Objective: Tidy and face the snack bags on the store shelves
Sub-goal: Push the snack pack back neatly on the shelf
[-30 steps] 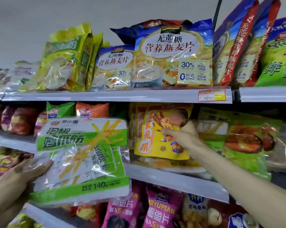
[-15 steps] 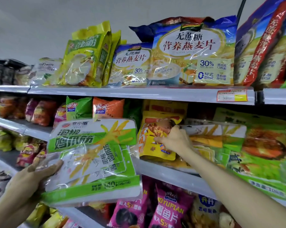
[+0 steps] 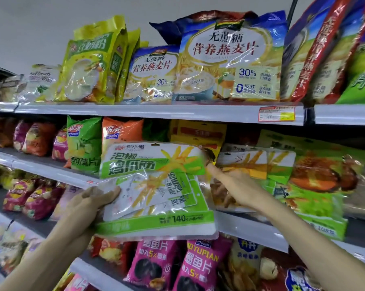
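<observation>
1. While the left hand [image 3: 91, 204] grips a stack of green-and-white bags [image 3: 156, 185] by its lower left edge, thumb across the front, the stack hangs in the air in front of the middle shelf [image 3: 250, 226], not yet put away
2. The right hand [image 3: 236, 185] reaches past the stack with its forefinger [image 3: 214, 170] stretched towards the yellow bags [image 3: 198, 134]; whether the other fingers hold anything I cannot tell
3. Matching bags [image 3: 246, 162] lie slumped on the shelf just right of that hand, overlapping the orange-and-green bags [image 3: 320, 175], so this stretch looks unfinished
4. The oat bags [image 3: 229, 57] on the top shelf [image 3: 156, 111] stand upright and face out, which I judge done or left alone
5. Left to do, by my reading: seat the held stack, stand the yellow and slumped bags up, then the rows further along
</observation>
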Action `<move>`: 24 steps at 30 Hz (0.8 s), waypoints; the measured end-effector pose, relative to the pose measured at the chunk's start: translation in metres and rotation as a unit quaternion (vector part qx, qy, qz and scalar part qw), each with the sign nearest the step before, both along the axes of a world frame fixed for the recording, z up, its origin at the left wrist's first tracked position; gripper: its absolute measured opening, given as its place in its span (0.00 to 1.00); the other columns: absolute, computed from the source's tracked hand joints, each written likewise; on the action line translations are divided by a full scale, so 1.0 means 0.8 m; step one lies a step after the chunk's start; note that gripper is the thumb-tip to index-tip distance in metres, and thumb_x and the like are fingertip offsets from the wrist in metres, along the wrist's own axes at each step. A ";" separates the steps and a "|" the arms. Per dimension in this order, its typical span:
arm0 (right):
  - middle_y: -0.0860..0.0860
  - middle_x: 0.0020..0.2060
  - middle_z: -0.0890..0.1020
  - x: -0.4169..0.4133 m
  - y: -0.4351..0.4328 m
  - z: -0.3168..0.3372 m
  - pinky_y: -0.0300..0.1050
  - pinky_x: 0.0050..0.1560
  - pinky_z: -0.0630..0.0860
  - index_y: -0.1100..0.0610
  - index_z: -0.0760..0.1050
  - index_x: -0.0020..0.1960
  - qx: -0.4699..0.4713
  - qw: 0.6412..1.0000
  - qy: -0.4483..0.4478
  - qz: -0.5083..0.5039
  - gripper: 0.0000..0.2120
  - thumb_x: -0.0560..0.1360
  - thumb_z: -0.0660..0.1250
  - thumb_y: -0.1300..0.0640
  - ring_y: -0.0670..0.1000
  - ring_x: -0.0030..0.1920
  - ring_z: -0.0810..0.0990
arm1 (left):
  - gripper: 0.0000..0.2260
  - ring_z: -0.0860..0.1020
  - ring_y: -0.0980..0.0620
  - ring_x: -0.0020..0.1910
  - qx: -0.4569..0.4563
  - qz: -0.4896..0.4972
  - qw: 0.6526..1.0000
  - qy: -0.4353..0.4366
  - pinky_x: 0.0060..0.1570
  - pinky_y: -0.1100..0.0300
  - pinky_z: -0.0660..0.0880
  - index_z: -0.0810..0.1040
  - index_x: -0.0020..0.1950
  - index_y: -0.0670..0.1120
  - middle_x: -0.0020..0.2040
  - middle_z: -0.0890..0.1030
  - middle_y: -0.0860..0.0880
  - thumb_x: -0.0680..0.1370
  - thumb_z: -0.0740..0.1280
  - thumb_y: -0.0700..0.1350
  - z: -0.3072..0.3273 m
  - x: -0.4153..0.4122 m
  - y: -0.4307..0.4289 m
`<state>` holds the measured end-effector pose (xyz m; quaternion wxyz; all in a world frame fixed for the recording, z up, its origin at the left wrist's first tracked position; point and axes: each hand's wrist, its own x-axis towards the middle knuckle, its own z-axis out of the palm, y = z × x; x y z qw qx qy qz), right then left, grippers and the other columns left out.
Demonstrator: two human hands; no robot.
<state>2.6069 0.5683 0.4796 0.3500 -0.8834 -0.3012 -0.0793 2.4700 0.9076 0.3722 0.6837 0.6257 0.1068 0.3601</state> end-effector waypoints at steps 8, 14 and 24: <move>0.46 0.66 0.82 -0.007 -0.136 -0.037 0.47 0.64 0.77 0.44 0.67 0.76 0.177 0.968 0.173 0.044 0.54 0.55 0.87 0.37 0.47 0.66 0.80 | 0.22 0.86 0.35 0.51 -0.027 -0.126 0.990 -0.057 0.52 0.44 0.83 0.79 0.60 0.37 0.54 0.88 0.39 0.72 0.82 0.44 0.060 0.077 -0.161; 0.54 0.54 0.88 -0.004 -0.234 -0.038 0.47 0.57 0.80 0.50 0.73 0.68 0.289 0.950 0.116 0.008 0.39 0.61 0.84 0.59 0.54 0.55 0.87 | 0.20 0.86 0.42 0.45 0.040 -0.195 0.980 -0.031 0.46 0.49 0.82 0.80 0.59 0.36 0.56 0.87 0.37 0.75 0.80 0.47 0.087 0.145 -0.258; 0.54 0.48 0.88 0.054 -0.345 -0.033 0.51 0.58 0.82 0.56 0.78 0.62 0.321 0.922 0.008 -0.216 0.29 0.65 0.82 0.70 0.54 0.51 0.87 | 0.21 0.86 0.45 0.45 0.246 -0.248 0.937 0.024 0.56 0.41 0.84 0.75 0.65 0.41 0.45 0.84 0.46 0.76 0.78 0.38 0.112 0.211 -0.371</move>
